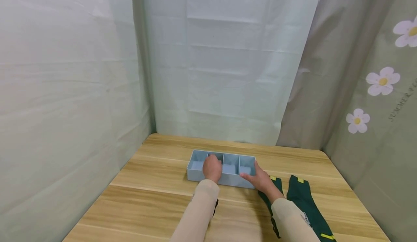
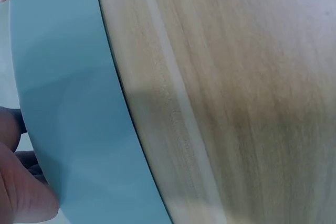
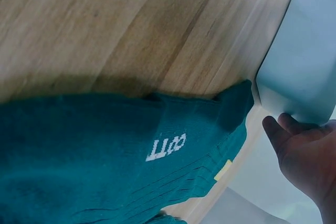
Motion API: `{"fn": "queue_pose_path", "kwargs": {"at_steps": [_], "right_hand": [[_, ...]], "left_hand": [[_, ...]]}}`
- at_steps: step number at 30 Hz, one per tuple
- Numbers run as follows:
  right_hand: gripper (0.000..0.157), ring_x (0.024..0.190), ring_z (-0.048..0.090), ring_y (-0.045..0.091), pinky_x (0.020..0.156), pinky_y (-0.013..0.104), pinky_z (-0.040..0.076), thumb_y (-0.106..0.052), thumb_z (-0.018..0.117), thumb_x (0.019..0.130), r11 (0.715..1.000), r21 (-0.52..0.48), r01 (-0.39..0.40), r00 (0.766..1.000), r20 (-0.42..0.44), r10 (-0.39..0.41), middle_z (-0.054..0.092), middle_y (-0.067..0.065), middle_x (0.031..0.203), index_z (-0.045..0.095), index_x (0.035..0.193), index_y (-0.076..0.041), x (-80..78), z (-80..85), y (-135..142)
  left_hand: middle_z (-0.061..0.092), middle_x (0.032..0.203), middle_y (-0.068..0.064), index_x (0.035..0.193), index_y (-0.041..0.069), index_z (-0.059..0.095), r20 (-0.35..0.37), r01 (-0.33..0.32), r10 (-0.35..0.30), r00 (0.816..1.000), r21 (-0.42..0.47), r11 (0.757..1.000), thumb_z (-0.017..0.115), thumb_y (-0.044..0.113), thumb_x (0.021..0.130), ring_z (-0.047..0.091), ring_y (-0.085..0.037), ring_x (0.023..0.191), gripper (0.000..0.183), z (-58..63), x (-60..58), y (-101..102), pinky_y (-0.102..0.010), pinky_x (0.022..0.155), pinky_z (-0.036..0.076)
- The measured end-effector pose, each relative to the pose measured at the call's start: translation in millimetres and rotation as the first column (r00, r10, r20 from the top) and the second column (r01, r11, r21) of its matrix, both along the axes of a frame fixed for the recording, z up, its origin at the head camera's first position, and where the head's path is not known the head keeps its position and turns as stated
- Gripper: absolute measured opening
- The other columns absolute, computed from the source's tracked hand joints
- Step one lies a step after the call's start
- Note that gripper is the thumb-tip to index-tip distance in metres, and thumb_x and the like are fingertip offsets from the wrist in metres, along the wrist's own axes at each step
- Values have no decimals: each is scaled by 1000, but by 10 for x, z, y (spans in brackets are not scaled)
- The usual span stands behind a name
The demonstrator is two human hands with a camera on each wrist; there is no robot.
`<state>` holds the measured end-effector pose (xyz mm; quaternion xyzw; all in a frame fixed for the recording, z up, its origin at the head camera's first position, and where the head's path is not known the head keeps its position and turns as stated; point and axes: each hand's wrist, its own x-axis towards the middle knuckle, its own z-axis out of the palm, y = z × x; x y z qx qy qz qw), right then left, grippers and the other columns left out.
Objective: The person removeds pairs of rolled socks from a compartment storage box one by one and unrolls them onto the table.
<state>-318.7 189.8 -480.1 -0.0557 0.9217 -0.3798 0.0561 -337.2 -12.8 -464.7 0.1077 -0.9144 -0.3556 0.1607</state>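
Note:
A blue divided storage box point(image 1: 231, 179) with a row of compartments stands on the wooden table. My left hand point(image 1: 212, 167) reaches over its front wall into the second compartment from the left; the fingertips are mostly hidden, and I cannot tell whether they hold anything. In the left wrist view, the left hand point(image 2: 26, 192) shows behind the box's rim. My right hand point(image 1: 260, 179) holds the box's right end, thumb at the front rim and fingers round the end wall. Close to that hand lies a dark green sock point(image 3: 121, 145) with white lettering, partly under my right forearm in the head view.
A second dark green sock point(image 1: 307, 202) with yellow patches lies to the right on the wooden table point(image 1: 146, 198). Pale curtains point(image 1: 228, 71) hang behind the table and at the left; a curtain with white flowers point(image 1: 382, 81) hangs at the right.

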Motion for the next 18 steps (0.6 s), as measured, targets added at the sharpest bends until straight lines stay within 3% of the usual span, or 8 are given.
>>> {"fn": "queue_pose_path", "kwargs": {"at_steps": [7, 13, 18], "right_hand": [[108, 140, 27, 49, 109, 62, 29, -55, 65, 91, 1000, 4, 3, 1000, -8, -3, 19, 31, 157, 4, 157, 3, -8, -9, -1], [106, 140, 27, 50, 109, 62, 29, -53, 65, 91, 1000, 1, 9, 1000, -7, -9, 19, 31, 157, 3, 157, 2, -12, -32, -18], [106, 140, 26, 50, 109, 62, 29, -53, 65, 91, 1000, 1, 9, 1000, -9, -9, 18, 31, 157, 3, 157, 2, -6, -27, -12]], "left_hand": [[67, 75, -18, 73, -4, 67, 1, 42, -42, 999, -27, 999, 70, 6, 88, 67, -34, 74, 18, 65, 50, -11, -46, 62, 55], [60, 66, -14, 63, 1, 60, 44, 77, -77, 996, -1, 997, 61, -5, 88, 60, -28, 64, 26, 85, 60, -52, -41, 55, 50], [59, 63, -14, 54, 9, 45, -2, 109, -110, 994, -42, 993, 61, -5, 86, 62, -32, 66, 39, 77, 46, -79, -44, 61, 51]]}}
